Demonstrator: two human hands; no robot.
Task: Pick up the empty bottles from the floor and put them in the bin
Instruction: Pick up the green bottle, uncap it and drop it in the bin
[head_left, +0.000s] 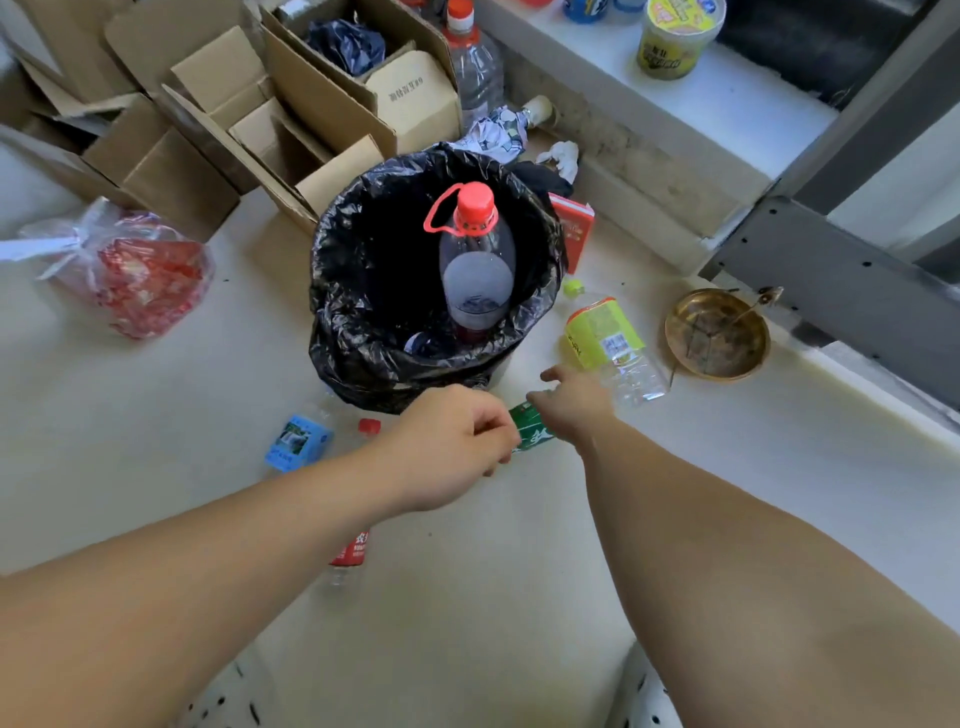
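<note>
Nearest, two hands: left hand (447, 441) curled beside a green-labelled bottle (530, 431), right hand (571, 400) over it; grip unclear. Three more bottles on the floor: red-labelled (353, 551), blue-labelled (298, 441), yellow-labelled (605, 338). Beyond, one red-capped bottle (475, 260) stands in the black-lined bin (353, 291). Label writing unreadable.

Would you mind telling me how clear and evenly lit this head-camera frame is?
Head view: bright, even light with soft shadows; wide-angle bending at the window frame edges; left hand and right hand slightly soft; the bin interior is nearly black around the large bottle.
</note>
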